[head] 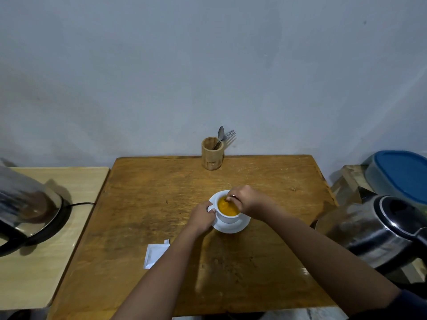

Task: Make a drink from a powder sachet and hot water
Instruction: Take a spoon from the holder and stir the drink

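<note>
- Forearms: two, entering from lower edge of frame and converging on centre.
- Left hand point(201, 215): fingers curled shut around handle of white cup point(227, 218), bracing it at left side.
- Right hand point(247, 199): fingertips pinched on thin metal handle, judged a stirring spoon point(231, 197); bowl end submerged, hidden by liquid.
- Cup: one, seated on one white saucer point(231, 228), centre of wooden table point(161, 192); filled with orange liquid point(227, 207).
- Sachet point(155, 254): one, white, torn at upper corner, flat on table at lower left of cup, well apart from it; judged emptied.
- Progress: powder in, water in, judged from liquid colour and level; stirring in hand. Remaining: complete mixing, withdraw spoon.
- Kettles: two. One steel kettle point(379, 232) at right edge of frame; a second point(25, 209) at left edge, on a base with black cord, on adjoining pale table point(57, 262).
- Wooden utensil holder point(212, 153): one, at far table edge, upper centre; contents showing one spoon point(220, 132) and one fork point(230, 134); more not discernible.
- Blue-lidded container point(402, 174): one, right edge of frame.
</note>
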Demonstrator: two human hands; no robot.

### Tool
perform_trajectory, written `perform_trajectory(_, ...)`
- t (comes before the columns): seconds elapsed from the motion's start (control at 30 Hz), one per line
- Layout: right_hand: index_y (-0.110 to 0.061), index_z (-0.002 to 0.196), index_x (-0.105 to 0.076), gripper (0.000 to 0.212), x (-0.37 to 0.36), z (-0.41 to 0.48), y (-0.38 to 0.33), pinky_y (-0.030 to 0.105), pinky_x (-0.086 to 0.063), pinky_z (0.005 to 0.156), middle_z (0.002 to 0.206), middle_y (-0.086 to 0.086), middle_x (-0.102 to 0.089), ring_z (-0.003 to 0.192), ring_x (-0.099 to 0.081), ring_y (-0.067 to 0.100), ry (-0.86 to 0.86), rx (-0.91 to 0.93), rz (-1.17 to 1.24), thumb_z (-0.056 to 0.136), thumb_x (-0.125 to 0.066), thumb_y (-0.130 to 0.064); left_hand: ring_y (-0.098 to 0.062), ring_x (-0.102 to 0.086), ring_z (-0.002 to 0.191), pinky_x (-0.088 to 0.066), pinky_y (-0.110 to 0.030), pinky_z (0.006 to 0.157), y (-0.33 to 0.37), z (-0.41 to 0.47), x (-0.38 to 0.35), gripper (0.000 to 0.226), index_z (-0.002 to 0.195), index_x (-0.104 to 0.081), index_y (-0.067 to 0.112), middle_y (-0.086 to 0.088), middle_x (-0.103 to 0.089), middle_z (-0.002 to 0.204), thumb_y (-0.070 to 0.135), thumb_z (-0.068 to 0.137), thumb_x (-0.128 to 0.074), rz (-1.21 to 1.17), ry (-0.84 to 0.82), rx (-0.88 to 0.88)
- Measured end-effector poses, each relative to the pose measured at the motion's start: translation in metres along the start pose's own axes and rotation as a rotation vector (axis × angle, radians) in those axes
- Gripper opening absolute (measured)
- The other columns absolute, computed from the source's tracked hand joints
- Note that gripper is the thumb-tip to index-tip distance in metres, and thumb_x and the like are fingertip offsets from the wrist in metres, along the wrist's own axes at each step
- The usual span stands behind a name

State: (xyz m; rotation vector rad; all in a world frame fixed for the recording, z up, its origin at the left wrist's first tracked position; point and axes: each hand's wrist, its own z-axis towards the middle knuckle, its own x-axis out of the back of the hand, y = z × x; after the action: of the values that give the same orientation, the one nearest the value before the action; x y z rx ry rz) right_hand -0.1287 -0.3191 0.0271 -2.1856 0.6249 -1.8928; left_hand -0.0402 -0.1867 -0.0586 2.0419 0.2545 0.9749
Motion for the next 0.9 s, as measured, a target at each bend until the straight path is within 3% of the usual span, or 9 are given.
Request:
perform_trajectory(0.3,0.000,0.096,-0.063,0.028,0.004,-0.001,-0.012,0.032,-0.037,0.061,0.089,0.018,-0.066,0.072,-0.052,0.021,0.006,-0.105,0.024,0.094,-0.044,-0.019,-0.032,-0.058,0.099,-0.040,-0.030,0.076,0.000,0.001,0.000,0.024,0.108,-0.062,0.007,-0.017,-0.064,0.110,0.015,0.091,-0.048,0.004,-0.004,0.005)
perform_trajectory(0.43,-0.001,0.092,-0.067,0.024,0.001,0.007,-0.014,0.040,-0.052,0.068,0.086,0.018,-0.070,0.071,-0.061,0.023,0.108,-0.251,0.271,0.093,-0.051,-0.019,-0.024,-0.053,0.086,-0.039,-0.029,0.072,0.000,0.001,-0.001,0.020,0.102,-0.063,0.007,-0.017,-0.065,0.106,0.015,0.091,-0.048,0.020,0.004,-0.001)
perform_trajectory(0.53,-0.001,0.089,-0.068,0.023,-0.005,0.009,-0.011,0.037,-0.054,0.073,0.083,0.017,-0.073,0.070,-0.064,0.018,0.201,-0.323,0.403,0.092,-0.053,-0.018,-0.023,-0.052,0.085,-0.039,-0.029,0.073,0.000,0.001,-0.001,0.021,0.104,-0.063,0.007,-0.016,-0.064,0.106,0.014,0.091,-0.048,0.002,0.005,-0.002)
perform_trajectory(0.63,0.001,0.087,-0.067,0.021,-0.011,0.008,-0.005,0.040,-0.054,0.074,0.081,0.018,-0.072,0.075,-0.067,0.024,0.280,-0.353,0.468,0.091,-0.055,-0.016,-0.025,-0.053,0.089,-0.039,-0.029,0.075,0.000,0.000,-0.001,0.023,0.107,-0.062,0.006,-0.016,-0.064,0.109,0.013,0.091,-0.047,-0.008,0.005,0.001)
perform_trajectory(0.77,-0.011,0.073,-0.062,0.021,-0.014,0.002,0.001,0.028,-0.042,0.055,0.079,0.018,-0.070,0.063,-0.057,0.019,0.307,-0.302,0.422,0.092,-0.053,-0.017,-0.032,-0.058,0.101,-0.040,-0.030,0.076,0.000,0.000,-0.001,0.024,0.108,-0.062,0.007,-0.017,-0.064,0.111,0.014,0.091,-0.047,-0.009,0.001,0.005)
perform_trajectory(0.9,-0.004,0.084,-0.069,0.024,-0.012,-0.001,0.006,0.030,-0.043,0.060,0.084,0.015,-0.070,0.068,-0.057,0.020,0.246,-0.250,0.316,0.092,-0.051,-0.017,-0.030,-0.058,0.103,-0.046,-0.035,0.085,0.002,-0.001,-0.001,0.026,0.113,-0.061,0.009,-0.015,-0.063,0.115,0.016,0.092,-0.047,-0.002,0.010,0.011)
